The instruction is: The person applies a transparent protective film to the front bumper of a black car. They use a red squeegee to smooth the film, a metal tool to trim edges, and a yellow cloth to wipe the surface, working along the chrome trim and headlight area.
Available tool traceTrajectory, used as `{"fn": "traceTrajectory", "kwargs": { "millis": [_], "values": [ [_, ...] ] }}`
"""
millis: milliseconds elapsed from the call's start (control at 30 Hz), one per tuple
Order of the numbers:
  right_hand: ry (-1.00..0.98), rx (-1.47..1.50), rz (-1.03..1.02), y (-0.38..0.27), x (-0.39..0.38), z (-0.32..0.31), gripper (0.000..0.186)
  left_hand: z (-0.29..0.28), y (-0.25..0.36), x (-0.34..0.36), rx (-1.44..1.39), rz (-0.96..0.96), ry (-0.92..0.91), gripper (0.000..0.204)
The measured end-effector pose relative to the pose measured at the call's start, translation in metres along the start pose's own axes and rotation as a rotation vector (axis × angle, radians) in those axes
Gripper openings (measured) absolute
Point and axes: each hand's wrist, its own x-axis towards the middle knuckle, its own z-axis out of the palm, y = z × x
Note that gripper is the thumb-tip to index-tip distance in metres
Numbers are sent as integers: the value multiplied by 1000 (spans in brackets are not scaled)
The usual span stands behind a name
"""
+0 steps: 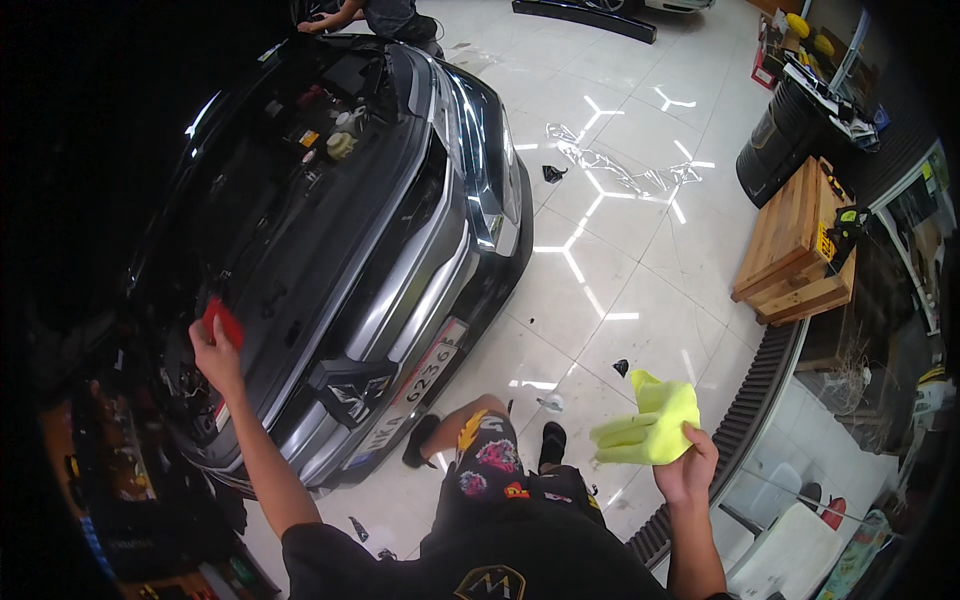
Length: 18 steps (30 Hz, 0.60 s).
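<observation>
My left hand [214,358] is closed on a flat red squeegee-like card [224,322], held over the front edge of a dark car's open engine bay [290,190]. My right hand [688,468], out to the right above the tiled floor, grips a bright yellow-green cloth [655,420] that hangs loosely folded from the fingers. Between my arms and the engine bay lies the car's front end, with its silver grille trim [400,305] and a number plate [410,395].
Clear film scraps [625,172] and black scraps [553,174] lie on the glossy floor. A wooden crate [790,235] and a black drum [775,145] stand at the right, beside a dark floor grate [735,440]. Another person [400,20] is beyond the car.
</observation>
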Motion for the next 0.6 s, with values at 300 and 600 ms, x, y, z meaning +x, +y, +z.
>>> {"fn": "traceTrajectory", "kwargs": {
  "millis": [300,600],
  "values": [
    [-113,-234,-86,-18,126,94,60,71,123,17,-334,-104,-319,30],
    [-1177,-194,-48,-16,338,482,48,215,86,58,-232,-271,-419,35]
  ]
}}
